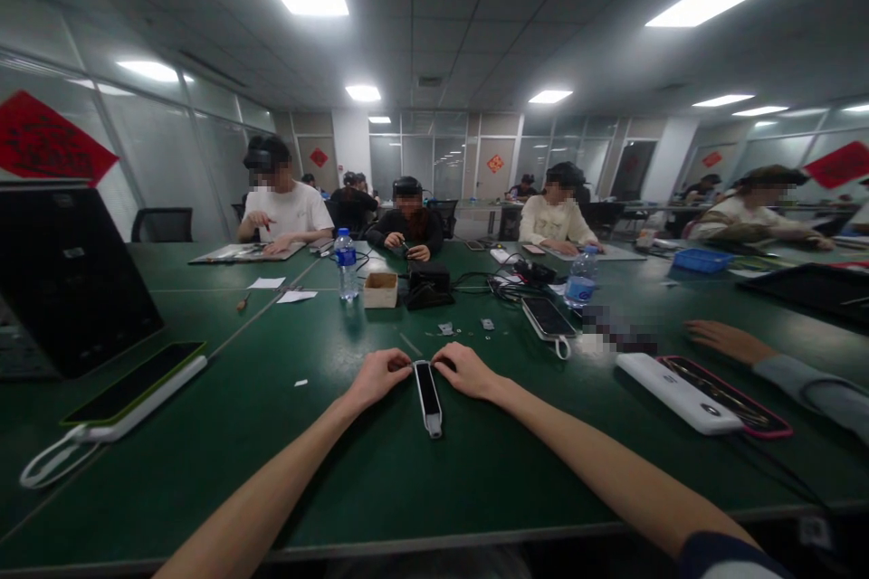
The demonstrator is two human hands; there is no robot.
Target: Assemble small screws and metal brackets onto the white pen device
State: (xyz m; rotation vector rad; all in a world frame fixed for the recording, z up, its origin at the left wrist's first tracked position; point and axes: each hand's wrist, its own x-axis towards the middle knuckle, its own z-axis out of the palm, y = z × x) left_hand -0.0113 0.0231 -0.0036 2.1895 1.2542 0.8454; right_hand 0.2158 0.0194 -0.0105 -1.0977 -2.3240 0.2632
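A slim, elongated device [428,393] with a dark face and a pale frame lies on the green table in front of me, its narrow end pointing towards me. At its far end, my left hand [384,375] grips the left corner between thumb and fingertips. My right hand [468,371] pinches the opposite corner in the same way. The fingertips partly cover that end, so any small part between them is hidden. Just beyond the hands are a thin clear strip [411,345] and tiny pieces [445,328].
A small box [380,290], water bottles [346,264] and a phone [549,318] stand or lie beyond. To the right are a white power bank [679,393] and another person's hand [730,339]. A green-edged phone [136,383] lies left. Several people sit opposite.
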